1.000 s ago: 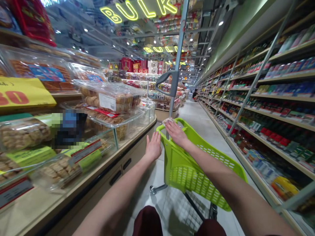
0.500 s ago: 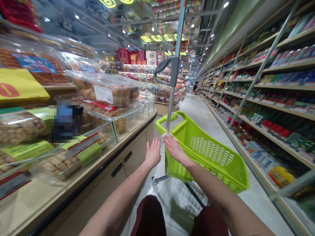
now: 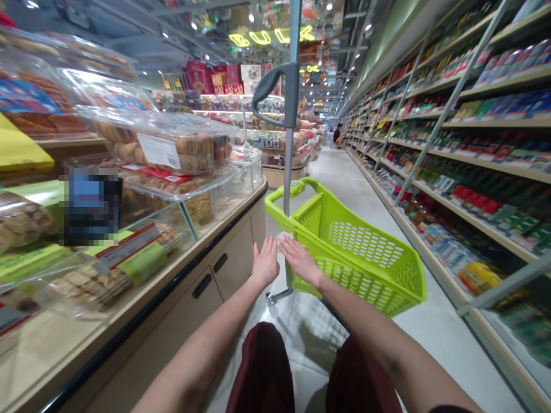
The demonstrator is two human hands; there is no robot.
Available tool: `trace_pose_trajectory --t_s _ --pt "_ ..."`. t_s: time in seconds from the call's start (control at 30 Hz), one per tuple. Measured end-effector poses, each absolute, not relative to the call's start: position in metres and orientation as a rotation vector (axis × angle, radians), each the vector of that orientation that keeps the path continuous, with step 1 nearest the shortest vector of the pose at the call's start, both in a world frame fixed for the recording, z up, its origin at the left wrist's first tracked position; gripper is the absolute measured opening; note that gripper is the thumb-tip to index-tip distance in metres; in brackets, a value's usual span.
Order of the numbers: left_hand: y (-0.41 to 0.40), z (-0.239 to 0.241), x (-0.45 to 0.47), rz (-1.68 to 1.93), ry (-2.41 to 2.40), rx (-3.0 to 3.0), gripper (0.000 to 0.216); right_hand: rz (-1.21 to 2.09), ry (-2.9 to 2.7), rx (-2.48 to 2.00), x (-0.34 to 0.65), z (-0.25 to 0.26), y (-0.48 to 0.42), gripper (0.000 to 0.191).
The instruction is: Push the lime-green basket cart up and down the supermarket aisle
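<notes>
Green cart (image 3: 365, 269) in the aisle, both my hands at its near rim

Cart's on the floor (image 3: 365, 178) right ahead, grey pole (image 3: 287, 166) rising from its near edge. My right hand (image 3: 300, 259) lies flat, palm down, on the rim over a small white scrap (image 3: 284, 236). My left hand (image 3: 266, 263) is open, fingers together, just beside it. Counter (image 3: 181, 275) with clear cookie boxes (image 3: 172, 143) on the left, stocked shelves (image 3: 473, 172) on the right.
</notes>
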State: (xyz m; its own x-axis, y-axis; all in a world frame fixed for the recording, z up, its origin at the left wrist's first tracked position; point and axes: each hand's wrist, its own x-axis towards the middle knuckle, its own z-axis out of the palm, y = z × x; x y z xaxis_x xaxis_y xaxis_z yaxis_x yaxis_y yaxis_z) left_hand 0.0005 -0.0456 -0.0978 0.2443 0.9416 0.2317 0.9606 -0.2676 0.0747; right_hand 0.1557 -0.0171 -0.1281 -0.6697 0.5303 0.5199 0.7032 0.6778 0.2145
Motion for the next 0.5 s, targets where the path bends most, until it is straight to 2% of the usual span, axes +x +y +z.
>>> trace_pose_trajectory --t_s 0.13,0.37,0.5 --pt "-0.044 -0.092 0.002 -0.383 -1.876 -2.34 0.07 -0.637 -2.407 -1.007 0.155 -0.104 -0.006 0.044" --pt "-0.062 -0.107 0.011 -0.317 -1.729 -2.415 0.068 -0.512 -2.558 -1.189 0.169 -0.171 -0.029 0.04" --pt "-0.062 -0.106 0.016 -0.318 -1.74 -2.41 0.068 -0.481 -2.54 -1.163 0.179 -0.164 -0.041 0.041"
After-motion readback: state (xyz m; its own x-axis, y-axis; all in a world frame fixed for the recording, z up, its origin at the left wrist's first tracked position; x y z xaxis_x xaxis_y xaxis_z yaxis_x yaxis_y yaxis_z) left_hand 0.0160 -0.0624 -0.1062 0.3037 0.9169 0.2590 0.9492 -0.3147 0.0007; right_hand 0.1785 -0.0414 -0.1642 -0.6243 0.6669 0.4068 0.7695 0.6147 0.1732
